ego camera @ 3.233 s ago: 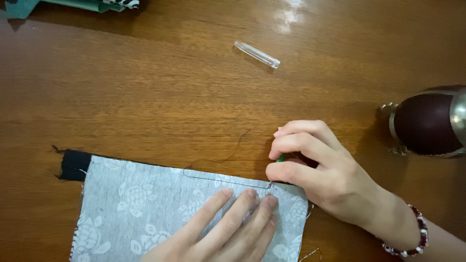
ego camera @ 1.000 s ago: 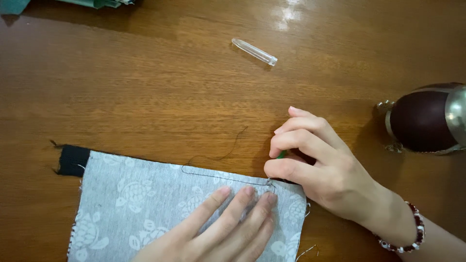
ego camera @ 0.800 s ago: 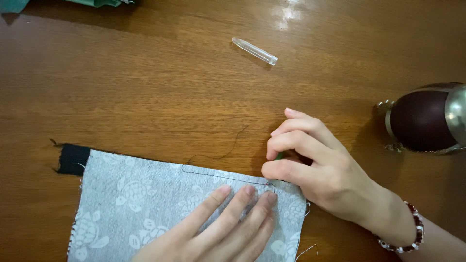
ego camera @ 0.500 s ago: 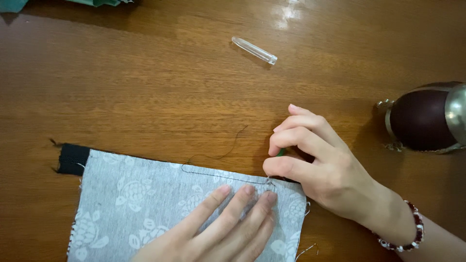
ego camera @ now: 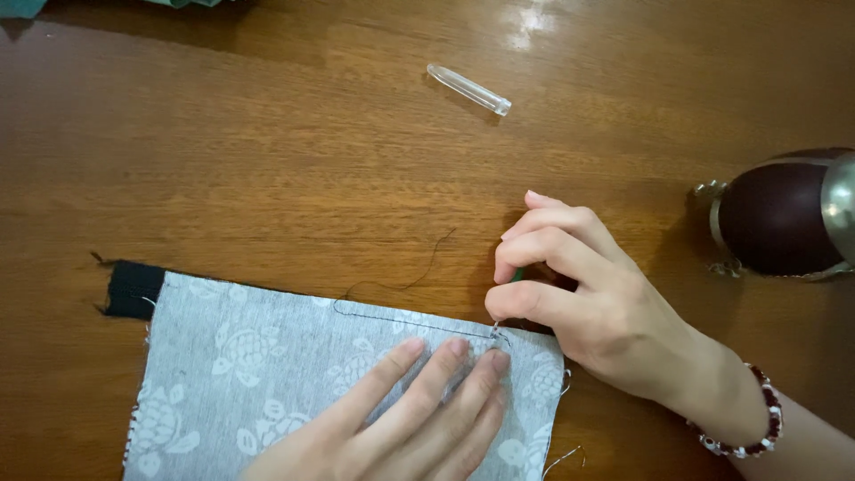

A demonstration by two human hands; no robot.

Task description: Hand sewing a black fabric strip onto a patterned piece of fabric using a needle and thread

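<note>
A grey cloth (ego camera: 267,374) printed with white flowers lies on the wooden table (ego camera: 267,178), with a black strip (ego camera: 134,289) showing at its left corner. My left hand (ego camera: 419,410) lies flat on the cloth, fingertips just below the stitched top edge. My right hand (ego camera: 579,294) pinches a small green-handled tool (ego camera: 517,275), whose metal tip (ego camera: 495,331) touches the seam near the cloth's right corner. A dark loose thread (ego camera: 401,283) curls up from the seam onto the table.
A clear plastic cap (ego camera: 468,88) lies on the table further back. A dark maroon rounded object with metal fittings (ego camera: 784,218) stands at the right edge. Some teal cloth (ego camera: 18,7) shows at the top left corner.
My right hand has shifted only slightly at the seam, staying at the same corner. My left hand keeps pressing the cloth in the same place.
</note>
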